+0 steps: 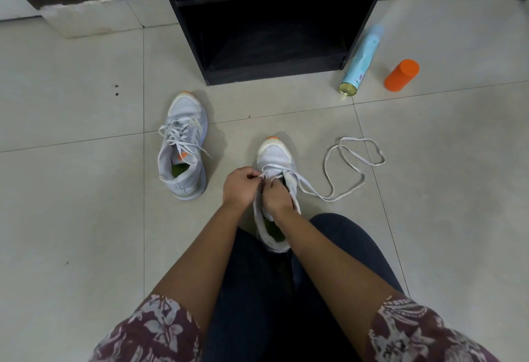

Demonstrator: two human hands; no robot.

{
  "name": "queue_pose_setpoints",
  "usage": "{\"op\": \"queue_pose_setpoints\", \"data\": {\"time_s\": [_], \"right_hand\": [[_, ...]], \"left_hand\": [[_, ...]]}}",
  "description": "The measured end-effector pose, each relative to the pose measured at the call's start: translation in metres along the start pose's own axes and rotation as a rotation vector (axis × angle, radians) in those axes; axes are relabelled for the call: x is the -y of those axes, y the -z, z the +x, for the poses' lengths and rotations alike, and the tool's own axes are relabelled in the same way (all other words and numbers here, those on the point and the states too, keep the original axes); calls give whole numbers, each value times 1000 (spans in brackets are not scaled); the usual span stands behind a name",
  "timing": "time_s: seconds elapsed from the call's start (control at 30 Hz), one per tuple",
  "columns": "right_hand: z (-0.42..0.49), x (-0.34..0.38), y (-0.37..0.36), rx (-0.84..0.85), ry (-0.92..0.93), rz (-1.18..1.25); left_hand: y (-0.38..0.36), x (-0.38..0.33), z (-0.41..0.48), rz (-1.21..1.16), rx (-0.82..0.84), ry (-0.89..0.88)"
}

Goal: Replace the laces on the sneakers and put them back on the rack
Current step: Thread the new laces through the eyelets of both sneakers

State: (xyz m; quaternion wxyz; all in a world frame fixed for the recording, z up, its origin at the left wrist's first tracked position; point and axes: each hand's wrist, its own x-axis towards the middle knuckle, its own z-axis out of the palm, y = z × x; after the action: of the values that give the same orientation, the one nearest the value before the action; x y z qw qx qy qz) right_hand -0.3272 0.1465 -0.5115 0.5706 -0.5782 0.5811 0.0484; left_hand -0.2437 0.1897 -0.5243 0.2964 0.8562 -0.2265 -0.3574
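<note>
Most of the view is pale tiled floor (86, 218). A black shoe rack (274, 74) stands on it well ahead of both hands, its open shelves facing the person. The person's dark trousers (257, 290) fill the space below the forearms, with floral sleeves at the bottom corners.

A laced sneaker (183, 147), grey-white with an orange toe tip and green insole, sits upright on the tiles. It is ahead and to the left of the left hand and apart from it, toe towards the rack. The half-laced sneaker (274, 155) of the same pair lies directly under both hands, its heel towards the trousers.

A pale blue spray can (362, 61) lies on its side far ahead and to the right of the right hand, just beside the rack's corner. An orange bottle (400, 75) stands near it, further right.

The left hand (240, 187) pinches the grey lace (355, 161) at the eyelets. The right hand (276, 194) touches it, fingers curled into the shoe's throat; it seems to grip the eyelet edge, though the fingertips are hidden. The rest of the lace trails right of the right hand in loose loops on the tiles.
</note>
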Motion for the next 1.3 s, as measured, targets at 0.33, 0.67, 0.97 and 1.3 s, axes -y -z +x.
{"op": "queue_pose_setpoints", "data": {"time_s": [0.33,0.67,0.97,1.3], "right_hand": [[-61,-15,59,-92,672,-212],[-68,-5,123,35,46,300],[-77,-20,130,65,-30,-887],[-48,-4,106,-114,228,-709]], "left_hand": [[2,-1,-7,17,-90,119],[7,0,-9,72,-113,134],[-1,-14,-13,278,3,-172],[-19,-28,18,637,-12,-487]]}}
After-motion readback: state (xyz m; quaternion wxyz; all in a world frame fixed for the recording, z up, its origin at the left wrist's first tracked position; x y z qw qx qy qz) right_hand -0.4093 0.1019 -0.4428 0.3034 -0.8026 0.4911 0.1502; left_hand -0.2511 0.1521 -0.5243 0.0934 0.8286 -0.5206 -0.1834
